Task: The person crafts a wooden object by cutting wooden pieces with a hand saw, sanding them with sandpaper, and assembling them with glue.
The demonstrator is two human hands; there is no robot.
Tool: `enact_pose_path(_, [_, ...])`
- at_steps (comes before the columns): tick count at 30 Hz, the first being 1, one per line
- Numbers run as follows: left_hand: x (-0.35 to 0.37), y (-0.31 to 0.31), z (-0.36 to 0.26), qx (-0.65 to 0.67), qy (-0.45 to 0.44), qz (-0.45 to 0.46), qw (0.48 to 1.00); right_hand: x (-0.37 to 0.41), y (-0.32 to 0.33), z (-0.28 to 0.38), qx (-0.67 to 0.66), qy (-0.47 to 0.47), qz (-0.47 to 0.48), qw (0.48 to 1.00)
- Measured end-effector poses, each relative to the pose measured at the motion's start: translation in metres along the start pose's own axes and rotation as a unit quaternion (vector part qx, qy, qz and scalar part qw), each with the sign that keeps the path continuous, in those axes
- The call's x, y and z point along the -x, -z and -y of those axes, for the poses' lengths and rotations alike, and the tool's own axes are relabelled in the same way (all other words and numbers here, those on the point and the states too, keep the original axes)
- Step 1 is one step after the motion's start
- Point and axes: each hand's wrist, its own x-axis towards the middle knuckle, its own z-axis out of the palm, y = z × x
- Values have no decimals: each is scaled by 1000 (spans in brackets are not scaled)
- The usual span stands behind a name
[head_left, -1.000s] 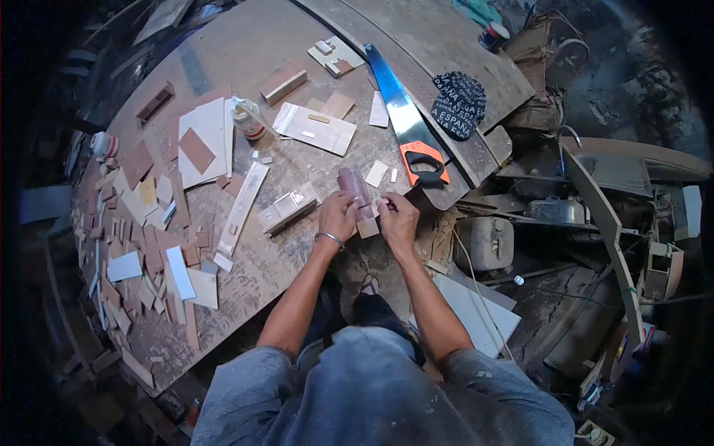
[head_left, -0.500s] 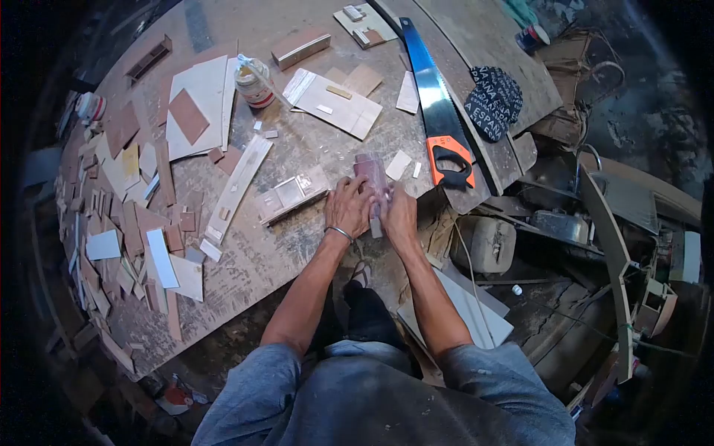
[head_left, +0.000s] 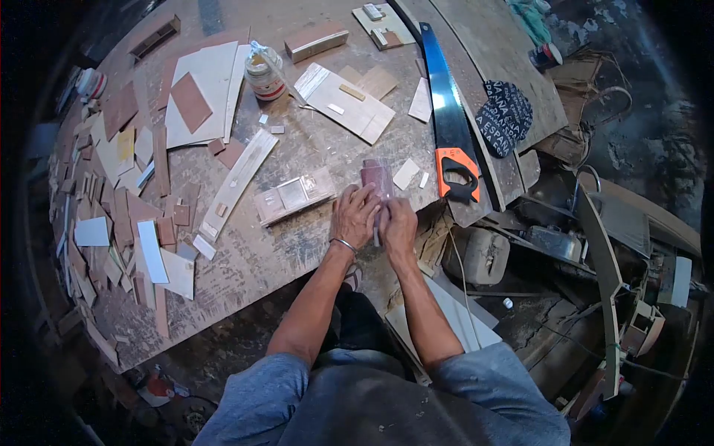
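At the table's near edge, my left hand (head_left: 355, 214) bends its fingers over a reddish-brown flat piece (head_left: 376, 175), pressing on its lower part. My right hand (head_left: 398, 223) is closed beside it, thumb side inward, around a narrow pale strip (head_left: 377, 238) whose end pokes out between the hands. Fingers hide much of both pieces, and their exact contact cannot be made out. Left of my hands lies a small wooden assembly (head_left: 296, 196) with raised frames on its face. Small pale pieces (head_left: 406, 173) lie just beyond my right hand.
A handsaw (head_left: 448, 111) with an orange handle lies at the right, near a patterned cap (head_left: 504, 119). A glue jar (head_left: 265, 78) stands behind a long wooden strip (head_left: 236, 186). Wood offcuts (head_left: 152, 249) cover the left side. A jerrycan (head_left: 477, 255) sits below the table's edge.
The camera view has shifted slightly. My hands stay together at the table's edge, and the reddish-brown piece, blurred before, looks sharper and sits a little differently between them.
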Motion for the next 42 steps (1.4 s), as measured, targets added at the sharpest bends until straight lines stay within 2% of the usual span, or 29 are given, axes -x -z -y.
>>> enact_pose_path(4, [-1,0,3,-30,10,38,999,-50,-17,-7,33,54,-10,998])
enact_pose_path(8, [1,-7,6,10,-18,-31,999,5,-4,-4,-35,28,-9,999])
enact_pose_path(12, [0,1,2,5,11,12,1000,-50,-15,-5,22,34,-2,999])
enact_pose_path(13, [-1,4,-2,3,13,6,1000,-40,-10,-5,37,37,16,998])
enact_pose_path(16, [-1,-1,2,19,1,-9,1000,-4,-3,-5,-44,24,-4,999])
enact_pose_path(17, [0,-3,3,6,0,-7,1000,-17,-11,-13,3,34,11,999])
enact_pose_path(20, [0,0,1,-4,4,3,1000,-42,-13,-8,-15,32,5,999])
enact_pose_path(24, [0,-8,8,2,-1,-4,1000,-11,-8,-6,-53,51,-39,997])
enact_pose_path(25, [-2,-8,8,-2,2,1,1000,-33,-15,-15,-32,57,-11,998])
enact_pose_path(28, [5,-1,4,-4,-3,-1,1000,-27,-13,-14,-34,57,-15,998])
enact_pose_path(29, [4,-1,4,5,-10,-13,1000,-5,-3,-4,-66,31,-21,997])
enact_pose_path(31, [-1,-3,0,5,-13,-31,999,-19,-7,-8,-46,60,-25,997])
enact_pose_path(33, [-1,-2,-1,-4,-5,-10,1000,-45,-20,-17,-28,65,-13,997])
enact_pose_path(36, [2,2,0,-12,-5,-4,1000,-9,-10,-15,-19,56,-18,998])
enact_pose_path(37, [2,0,1,-4,-7,-10,1000,6,-3,-9,-68,54,-38,996])
enact_pose_path(39, [1,-6,2,-2,-7,-26,1000,-20,-11,-17,-32,71,-17,997])
enact_pose_path(41, [-1,-4,1,-10,-1,-5,1000,-53,-24,-19,-17,76,-19,997])
enact_pose_path(42, [2,1,1,-15,0,10,1000,-35,-21,-16,-38,69,-24,997])
